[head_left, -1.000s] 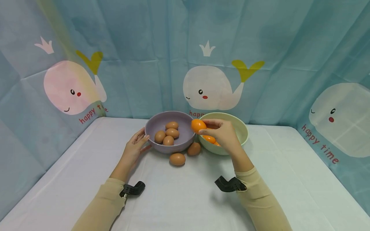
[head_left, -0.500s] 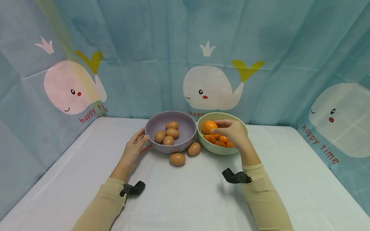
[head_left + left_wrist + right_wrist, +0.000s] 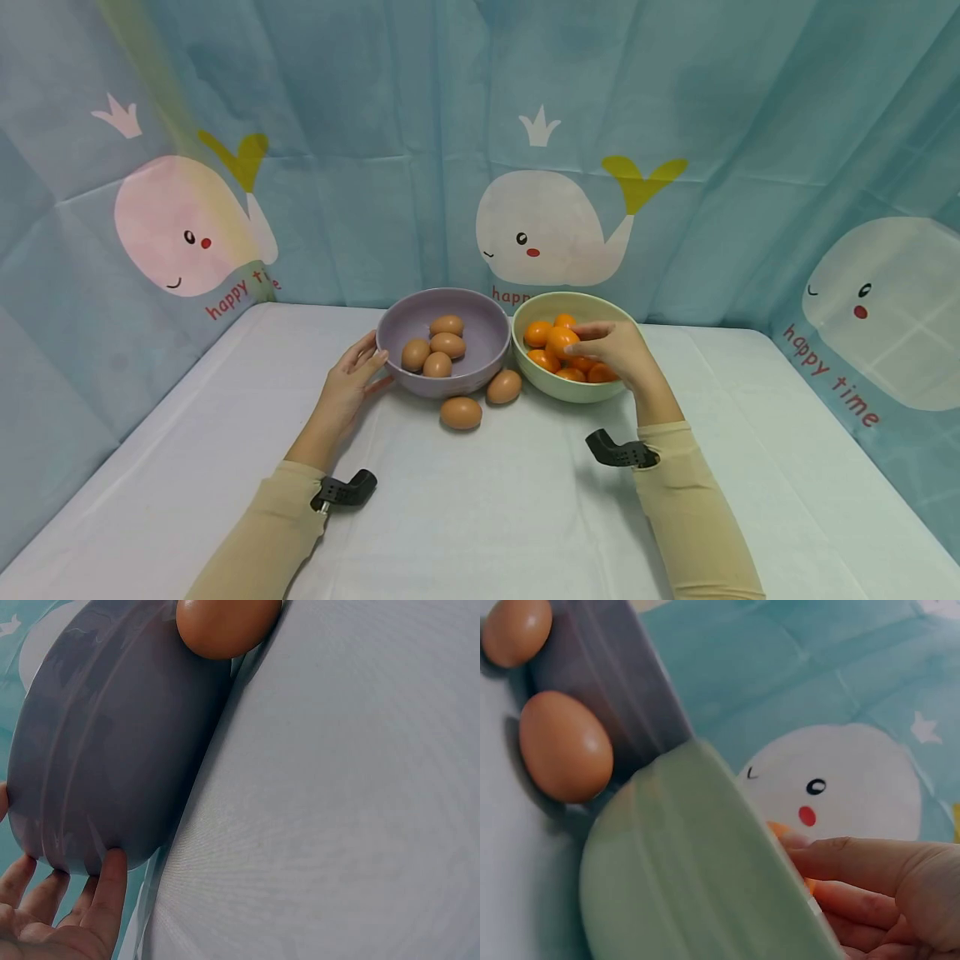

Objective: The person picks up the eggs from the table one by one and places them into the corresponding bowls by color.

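In the head view, my left hand [image 3: 348,387] rests against the left side of a purple bowl [image 3: 491,329]. Its fingertips [image 3: 114,859] touch the outer wall in the left wrist view, fingers fairly straight. Several brown eggs [image 3: 447,345] lie inside that bowl. My right hand [image 3: 618,350] reaches over the right rim of a light green bowl [image 3: 543,387], thumb and fingers pinching a small orange [image 3: 562,342] down among other oranges [image 3: 537,334]. The green bowl's wall [image 3: 682,877] hides most of the held orange in the right wrist view.
Two brown eggs lie on the white table [image 3: 465,517]: one egg [image 3: 461,413] before the purple bowl, another egg [image 3: 504,387] by where the bowls meet. A blue curtain [image 3: 420,167] with whale prints hangs behind.
My right hand has carried the orange rightward from near the purple bowl's rim and lowered it into the green bowl. The left hand and both bowls keep their places.
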A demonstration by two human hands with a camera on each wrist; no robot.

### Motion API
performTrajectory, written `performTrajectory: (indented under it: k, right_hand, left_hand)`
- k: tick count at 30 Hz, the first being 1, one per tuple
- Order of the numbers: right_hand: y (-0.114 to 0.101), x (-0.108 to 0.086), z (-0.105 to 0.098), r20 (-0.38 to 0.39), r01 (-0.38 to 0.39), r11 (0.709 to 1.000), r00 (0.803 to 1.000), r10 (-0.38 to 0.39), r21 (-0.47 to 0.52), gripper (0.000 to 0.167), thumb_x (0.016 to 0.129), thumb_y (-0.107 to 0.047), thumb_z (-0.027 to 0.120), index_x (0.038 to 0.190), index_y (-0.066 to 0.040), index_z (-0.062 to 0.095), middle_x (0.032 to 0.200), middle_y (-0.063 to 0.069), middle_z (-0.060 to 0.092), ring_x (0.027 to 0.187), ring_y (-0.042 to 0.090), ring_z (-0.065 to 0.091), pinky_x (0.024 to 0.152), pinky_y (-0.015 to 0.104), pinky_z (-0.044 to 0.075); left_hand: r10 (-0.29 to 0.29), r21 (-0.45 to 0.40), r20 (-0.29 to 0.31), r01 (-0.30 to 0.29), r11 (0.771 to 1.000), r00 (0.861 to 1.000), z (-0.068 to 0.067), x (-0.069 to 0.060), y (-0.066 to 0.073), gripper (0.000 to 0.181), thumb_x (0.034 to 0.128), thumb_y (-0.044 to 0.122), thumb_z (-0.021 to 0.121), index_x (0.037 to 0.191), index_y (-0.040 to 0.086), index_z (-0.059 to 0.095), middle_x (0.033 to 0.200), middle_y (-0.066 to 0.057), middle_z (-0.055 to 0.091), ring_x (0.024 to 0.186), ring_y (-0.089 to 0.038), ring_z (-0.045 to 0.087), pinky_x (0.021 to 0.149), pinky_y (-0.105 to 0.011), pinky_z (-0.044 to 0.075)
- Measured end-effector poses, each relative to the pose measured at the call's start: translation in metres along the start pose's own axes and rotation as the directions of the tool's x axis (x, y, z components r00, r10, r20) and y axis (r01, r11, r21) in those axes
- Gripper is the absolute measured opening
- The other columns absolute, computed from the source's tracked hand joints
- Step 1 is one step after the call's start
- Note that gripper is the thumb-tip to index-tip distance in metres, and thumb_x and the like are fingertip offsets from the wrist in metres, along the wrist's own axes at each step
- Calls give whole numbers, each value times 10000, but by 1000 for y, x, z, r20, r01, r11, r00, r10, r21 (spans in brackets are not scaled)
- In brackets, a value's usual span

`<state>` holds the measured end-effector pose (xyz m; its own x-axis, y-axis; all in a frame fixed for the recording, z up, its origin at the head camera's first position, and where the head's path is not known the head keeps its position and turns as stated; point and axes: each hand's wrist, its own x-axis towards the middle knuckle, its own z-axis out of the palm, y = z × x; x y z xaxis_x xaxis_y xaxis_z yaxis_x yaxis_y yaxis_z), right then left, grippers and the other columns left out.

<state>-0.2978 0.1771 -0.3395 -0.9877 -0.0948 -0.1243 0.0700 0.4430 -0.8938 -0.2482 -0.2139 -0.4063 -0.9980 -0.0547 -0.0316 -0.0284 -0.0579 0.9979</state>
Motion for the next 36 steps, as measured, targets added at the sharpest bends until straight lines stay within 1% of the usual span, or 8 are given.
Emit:
performTrajectory:
  k: [4, 9, 14, 18, 26, 30, 36]
  right_hand:
    - [5, 4, 2, -26, -4, 999, 1000, 3, -32, 529, 842, -204, 798, 1308, -11, 638, 1429, 182, 565, 1292, 292, 540, 1089, 374, 499]
    - [8, 6, 5, -33, -12, 999, 999, 11, -50, 527, 843, -184, 793, 1310, 1, 632, 1388, 208, 593, 1351, 303, 486, 1160, 400, 432]
    - [6, 6, 7, -36, -20, 998, 999, 18, -55, 521, 846, -166, 786, 1315, -2, 629, 1378, 205, 602, 1347, 307, 490, 1148, 409, 446]
    - [6, 7, 7, -31, -11, 997, 999, 9, -72, 510, 849, -162, 784, 1308, 0, 634, 1366, 205, 612, 1310, 308, 522, 1109, 398, 484]
    - [8, 9, 9, -39, -9, 998, 999, 6, -64, 473, 856, -137, 775, 1292, -7, 648, 1357, 195, 620, 1241, 295, 581, 967, 280, 561]
    - [9, 10, 9, -42, 0, 998, 999, -3, -57, 464, 850, -127, 780, 1281, -5, 655, 1334, 195, 635, 1193, 283, 605, 904, 231, 569]
    - [8, 8, 8, -48, 7, 998, 999, -10, -59, 460, 859, -134, 775, 1282, 0, 653, 1331, 200, 635, 1183, 273, 604, 874, 206, 567]
  left_hand:
    - [4, 0, 8, -4, 1000, 1000, 0, 0, 0, 652, 1035, 272, 536, 1596, 175, 219, 1670, 5, 202, 1522, -190, 268, 1146, -418, 445]
    - [2, 7, 10, -2, 1000, 1000, -1, 0, 0, 654, 1037, 278, 529, 1599, 182, 209, 1672, 11, 194, 1522, -189, 268, 1154, -422, 436]
    - [1, 7, 8, -1, 1000, 1000, -1, 0, 0, 644, 1039, 270, 525, 1597, 177, 216, 1670, 8, 203, 1517, -188, 281, 1146, -408, 447]
    - [3, 9, 9, -3, 1000, 1000, -1, 0, 0, 648, 1036, 280, 532, 1595, 175, 222, 1669, 9, 206, 1515, -186, 286, 1136, -391, 460]
    - [3, 5, 6, -3, 1000, 1000, -1, 1, -1, 645, 1036, 274, 534, 1595, 180, 226, 1667, 12, 212, 1512, -184, 293, 1138, -396, 459]
    - [1, 0, 5, -1, 1000, 1000, -1, 1, -1, 638, 1040, 258, 528, 1595, 175, 226, 1667, 9, 214, 1514, -183, 287, 1143, -403, 454]
    - [3, 5, 5, -3, 1000, 1000, -1, 1, -1, 642, 1038, 262, 532, 1594, 167, 226, 1667, 2, 216, 1512, -185, 292, 1131, -388, 468]
